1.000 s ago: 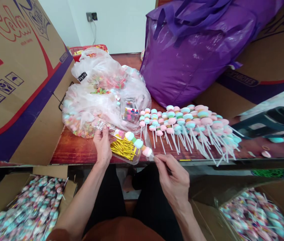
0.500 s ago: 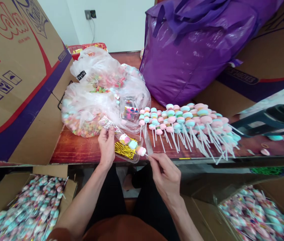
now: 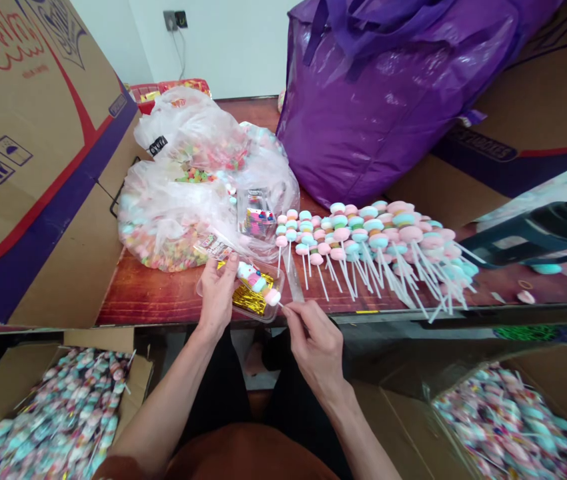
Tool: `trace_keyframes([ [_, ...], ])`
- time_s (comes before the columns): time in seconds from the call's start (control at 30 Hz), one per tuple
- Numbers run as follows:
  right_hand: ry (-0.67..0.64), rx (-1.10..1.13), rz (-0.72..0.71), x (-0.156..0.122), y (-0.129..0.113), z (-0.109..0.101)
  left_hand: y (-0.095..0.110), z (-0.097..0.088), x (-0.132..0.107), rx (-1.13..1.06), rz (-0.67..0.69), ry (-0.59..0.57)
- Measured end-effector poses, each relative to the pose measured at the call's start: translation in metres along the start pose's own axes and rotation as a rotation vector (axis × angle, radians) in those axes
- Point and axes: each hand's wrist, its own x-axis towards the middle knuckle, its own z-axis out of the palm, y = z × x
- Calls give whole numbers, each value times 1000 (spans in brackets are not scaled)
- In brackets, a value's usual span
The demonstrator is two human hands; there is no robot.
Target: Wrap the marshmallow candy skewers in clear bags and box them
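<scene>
My left hand (image 3: 217, 293) pinches a clear printed sleeve bag (image 3: 216, 248) at the table's near edge. Inside the sleeve sits a marshmallow skewer (image 3: 258, 283), pink, blue and white, and my right hand (image 3: 313, 347) pinches its white stick from the right. Under the skewer lies a clear tray of gold twist ties (image 3: 249, 300). A fanned row of several more marshmallow skewers (image 3: 368, 243) lies on the wooden table (image 3: 163, 297) just to the right.
Clear plastic bags of candy (image 3: 183, 200) lie behind my left hand. A big purple bag (image 3: 388, 100) stands at the back. Cardboard boxes flank the table; below, open boxes at left (image 3: 53, 420) and right (image 3: 508, 427) hold several wrapped skewers. A dark stool (image 3: 538, 233) is at right.
The skewer has slid leftward, deeper into the sleeve, with my right hand following toward my left hand. The view has tilted slightly down.
</scene>
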Motion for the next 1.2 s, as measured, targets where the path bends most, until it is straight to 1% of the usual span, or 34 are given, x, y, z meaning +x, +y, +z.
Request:
trace_keyframes([
  [0.07,-28,26,46,-1,0,0,1,1,-1,-8,-39,-32],
  [0.1,-52,54,103,-1,-1,-1,1,1,-1,-20,-47,-41],
  [0.23,-203,281,435,-2,-5,-3,2,2,-2,-91,-31,-41],
  [0.33,-236,447,593,-4,-7,0,1,2,-2,-113,-45,-57],
  [0.4,-217,493,651,-4,-8,5,-1,2,-3,-109,-69,-72],
  [0.5,-194,522,688,-3,-10,11,-3,2,-4,-106,-84,-89],
  [0.6,-232,544,681,0,-14,11,-4,1,-3,-120,-92,-88],
  [0.67,-261,585,703,3,-16,7,-2,-1,-2,-142,-93,-72],
  [0.8,-255,781,901,7,-18,2,0,-3,0,-180,-95,-71],
  [0.87,-245,855,974,8,-19,3,-1,-3,-2,-184,-102,-82],
  [0.93,-230,879,993,8,-19,6,-4,-1,-4,-181,-106,-84],
  [1.03,-202,843,958,6,-21,14,-7,1,-7,-164,-127,-102],
  [1.1,-175,752,880,6,-22,19,-7,2,-9,-147,-150,-120],
  [1.2,-157,518,670,8,-22,20,-4,0,-8,-122,-182,-129],
])
